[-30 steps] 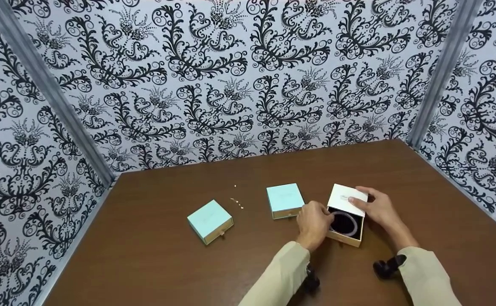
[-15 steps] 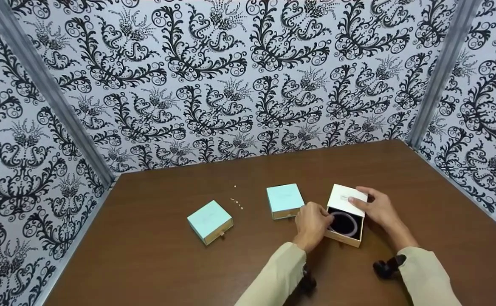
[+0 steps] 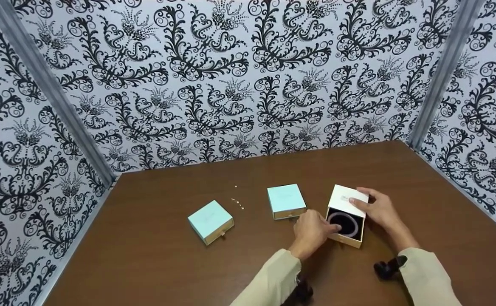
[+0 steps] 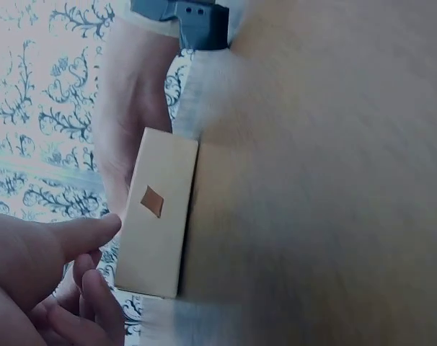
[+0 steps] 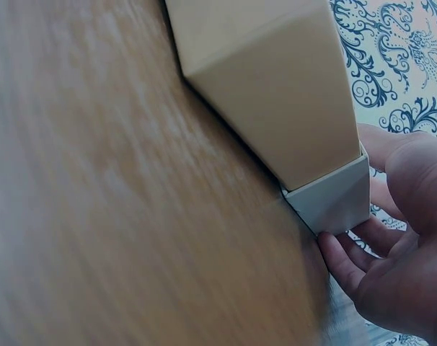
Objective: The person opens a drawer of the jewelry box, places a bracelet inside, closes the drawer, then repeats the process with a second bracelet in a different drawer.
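Note:
A small drawer-style gift box with a white sleeve point(image 3: 345, 199) lies at the table's right, its tan drawer point(image 3: 345, 242) pulled out towards me. On the drawer's black lining sits a pale lavender bracelet point(image 3: 357, 227). With thumb on top and fingers at the far and right sides, my right hand point(image 3: 383, 211) grips the sleeve. My left hand point(image 3: 311, 232) is at the drawer's left front corner. Its thumb point(image 4: 103, 232) extends over the drawer edge; the other fingers curl loosely beside the box. In the left wrist view, a brown tab point(image 4: 153, 202) shows on the drawer front.
Two teal drawer boxes stand on the brown table point(image 3: 154, 255): one turquoise box point(image 3: 285, 199) just left of the white one, another teal box point(image 3: 210, 220) farther left. Tiny pale gold pieces point(image 3: 238, 202) lie between them. Patterned walls point(image 3: 248, 93) enclose the table.
My left hand has moved down along the drawer's left side towards its front, the thumb now reaching farther over the drawer. My right hand holds the sleeve as before.

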The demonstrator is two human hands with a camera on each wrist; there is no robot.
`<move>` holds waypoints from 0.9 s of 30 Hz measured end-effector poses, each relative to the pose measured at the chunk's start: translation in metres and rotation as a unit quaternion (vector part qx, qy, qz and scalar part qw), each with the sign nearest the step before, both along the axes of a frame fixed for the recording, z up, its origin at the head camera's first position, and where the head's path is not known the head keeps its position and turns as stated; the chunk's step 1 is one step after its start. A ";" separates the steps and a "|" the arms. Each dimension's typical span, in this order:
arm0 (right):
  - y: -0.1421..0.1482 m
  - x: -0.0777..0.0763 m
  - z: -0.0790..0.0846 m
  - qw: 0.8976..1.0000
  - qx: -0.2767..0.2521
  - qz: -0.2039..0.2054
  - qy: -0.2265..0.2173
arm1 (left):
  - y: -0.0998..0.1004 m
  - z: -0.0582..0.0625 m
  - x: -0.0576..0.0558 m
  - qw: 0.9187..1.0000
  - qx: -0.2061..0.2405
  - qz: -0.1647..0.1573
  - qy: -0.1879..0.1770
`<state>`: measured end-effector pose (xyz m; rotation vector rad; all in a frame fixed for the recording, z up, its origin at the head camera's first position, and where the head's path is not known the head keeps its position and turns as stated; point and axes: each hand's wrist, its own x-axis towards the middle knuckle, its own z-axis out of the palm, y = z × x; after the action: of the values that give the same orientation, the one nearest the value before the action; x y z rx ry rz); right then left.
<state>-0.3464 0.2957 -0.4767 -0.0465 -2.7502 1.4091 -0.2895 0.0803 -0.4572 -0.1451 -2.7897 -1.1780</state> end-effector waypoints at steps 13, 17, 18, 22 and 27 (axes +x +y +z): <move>0.000 0.000 -0.001 1.000 -0.004 0.001 0.009 | -0.009 -0.004 0.014 0.998 0.015 -0.035 -0.045; 0.000 0.001 -0.002 1.000 -0.011 0.004 0.016 | -0.007 -0.006 0.018 0.998 0.019 -0.045 -0.051; -0.001 0.001 -0.002 1.000 -0.011 0.004 0.016 | -0.007 -0.006 0.018 0.997 0.022 -0.045 -0.053; 0.000 0.000 -0.001 1.000 -0.011 0.003 0.018 | -0.004 -0.006 0.019 0.996 0.048 -0.044 -0.058; 0.001 -0.001 -0.002 1.000 -0.003 0.001 0.023 | 0.000 -0.009 0.020 0.994 0.081 -0.042 -0.068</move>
<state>-0.3478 0.2964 -0.4782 -0.0107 -2.7100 1.3998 -0.2694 0.0799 -0.4662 -0.1764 -2.8107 -1.4801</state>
